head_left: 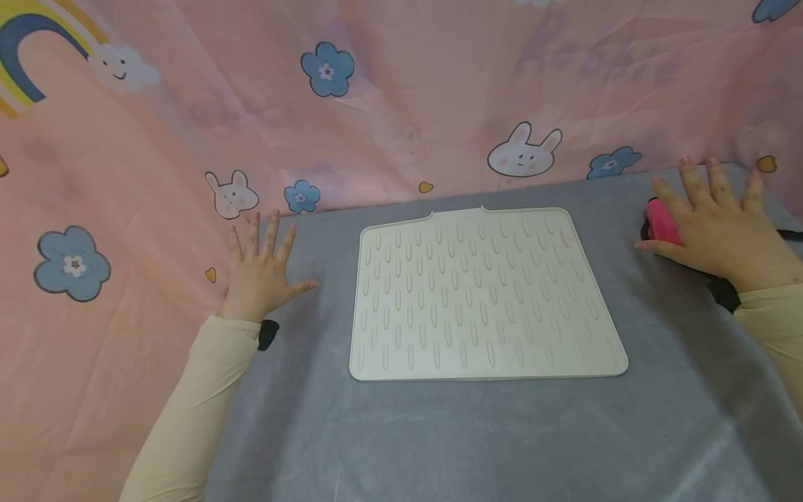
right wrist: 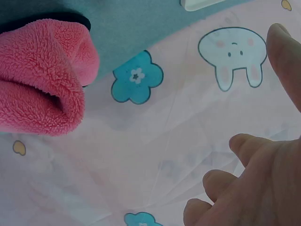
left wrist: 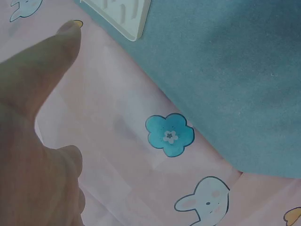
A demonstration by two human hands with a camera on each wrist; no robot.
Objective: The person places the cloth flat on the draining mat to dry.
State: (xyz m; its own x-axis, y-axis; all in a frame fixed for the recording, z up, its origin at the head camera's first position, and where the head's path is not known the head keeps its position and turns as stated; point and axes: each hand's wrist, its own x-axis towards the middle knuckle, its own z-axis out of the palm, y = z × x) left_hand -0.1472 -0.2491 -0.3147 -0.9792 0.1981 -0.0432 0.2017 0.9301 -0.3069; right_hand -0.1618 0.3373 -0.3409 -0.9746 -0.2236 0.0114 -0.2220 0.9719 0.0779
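Observation:
A cream-white draining mat (head_left: 479, 300) with rows of raised oval ridges lies flat on the grey tabletop cloth. Left of it, my left hand (head_left: 257, 275) is held with fingers spread and holds nothing; its thumb points toward the mat. On the far right, my right hand (head_left: 721, 226) is spread too, overlapping a pink fluffy cloth (head_left: 662, 222) in the head view. The right wrist view shows that folded pink cloth (right wrist: 44, 77) apart from the fingers, with a black edge (right wrist: 70, 17) of something beneath it. Only a corner of the mat (left wrist: 127, 19) appears in the left wrist view.
A pink curtain (head_left: 401, 104) printed with rabbits, flowers and a rainbow hangs behind the table and along its left side. The grey cloth (head_left: 477, 439) covers the tabletop in front of the mat. Black bands (head_left: 268, 335) sit at both wrists.

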